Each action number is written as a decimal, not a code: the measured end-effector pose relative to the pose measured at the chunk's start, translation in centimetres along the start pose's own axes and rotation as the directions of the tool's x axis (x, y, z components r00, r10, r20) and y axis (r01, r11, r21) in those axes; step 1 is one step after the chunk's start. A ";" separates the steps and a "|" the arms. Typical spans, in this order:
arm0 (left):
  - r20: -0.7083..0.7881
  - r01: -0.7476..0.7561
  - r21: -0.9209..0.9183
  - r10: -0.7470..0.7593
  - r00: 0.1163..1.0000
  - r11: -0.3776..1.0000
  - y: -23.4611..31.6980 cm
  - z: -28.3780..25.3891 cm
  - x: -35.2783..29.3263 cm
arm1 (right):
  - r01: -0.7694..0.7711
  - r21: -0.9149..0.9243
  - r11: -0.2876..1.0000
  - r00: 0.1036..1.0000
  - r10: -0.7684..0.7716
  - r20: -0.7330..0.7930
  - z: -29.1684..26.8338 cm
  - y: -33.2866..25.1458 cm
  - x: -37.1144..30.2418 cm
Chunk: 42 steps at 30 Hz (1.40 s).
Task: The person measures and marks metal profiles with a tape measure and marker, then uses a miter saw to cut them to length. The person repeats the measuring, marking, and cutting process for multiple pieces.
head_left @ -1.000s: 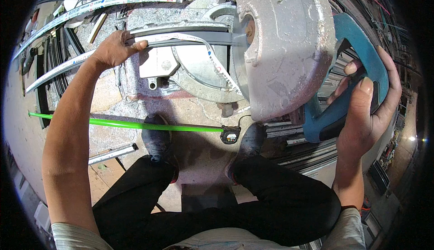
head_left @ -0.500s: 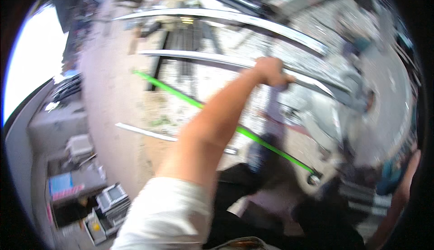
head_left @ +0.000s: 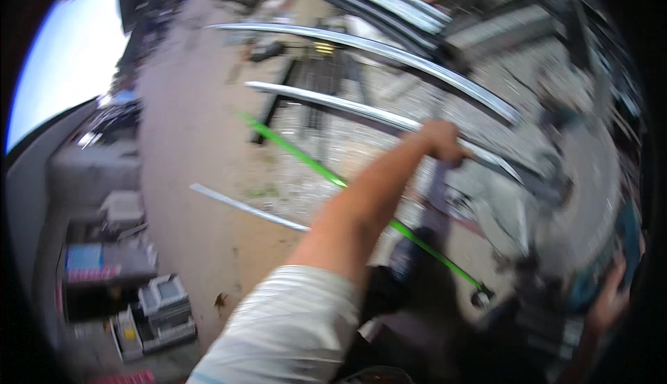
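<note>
My left arm in a white sleeve reaches across the middle. The left hand is closed around a long silvery metal profile, near its right end. That end lies by a large round saw disc, part of what looks like a cut-off saw. At the far right, close to a teal part of the saw, is my right hand; it is blurred and dim, so its grip does not show. A bright green rod runs slantwise under my left forearm, with a small dark wheel-like end.
Another silvery profile lies farther back, roughly parallel. A flat pale strip rests on the floor at left. Dark bars lie beyond the held profile. A grey case stands at lower left, and a low wall borders the left.
The whole scene has shifted right in the picture as the view turned. More of my right hand shows beside the saw. My left hand keeps its hold on the metal profile.
</note>
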<state>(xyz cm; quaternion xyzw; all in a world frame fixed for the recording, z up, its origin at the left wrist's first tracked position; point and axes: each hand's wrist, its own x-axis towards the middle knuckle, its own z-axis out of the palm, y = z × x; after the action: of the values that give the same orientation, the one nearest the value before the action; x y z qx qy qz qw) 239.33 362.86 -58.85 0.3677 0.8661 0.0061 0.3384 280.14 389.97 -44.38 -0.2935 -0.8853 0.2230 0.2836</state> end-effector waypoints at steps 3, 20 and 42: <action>0.171 0.096 -0.175 -0.066 0.983 0.980 -5.5 3.4 -0.1 | 0.111 -0.120 0.987 0.988 -0.096 0.125 2.8 -2.8 0.5; -0.056 -0.046 -0.116 0.040 0.998 0.992 -4.6 3.4 0.3 | 0.020 0.277 0.961 0.995 -0.045 0.085 2.5 -4.9 0.3; -0.080 -0.115 -0.182 0.102 0.992 0.977 -6.3 4.1 1.2 | 0.145 0.250 0.957 0.986 -0.160 0.038 2.8 -4.3 -0.3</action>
<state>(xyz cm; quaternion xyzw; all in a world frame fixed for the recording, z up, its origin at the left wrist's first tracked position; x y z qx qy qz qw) 237.12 358.08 -64.36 0.3807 0.8517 0.1186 0.3399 276.88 386.01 -44.17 -0.1803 -0.8785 0.3172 0.3084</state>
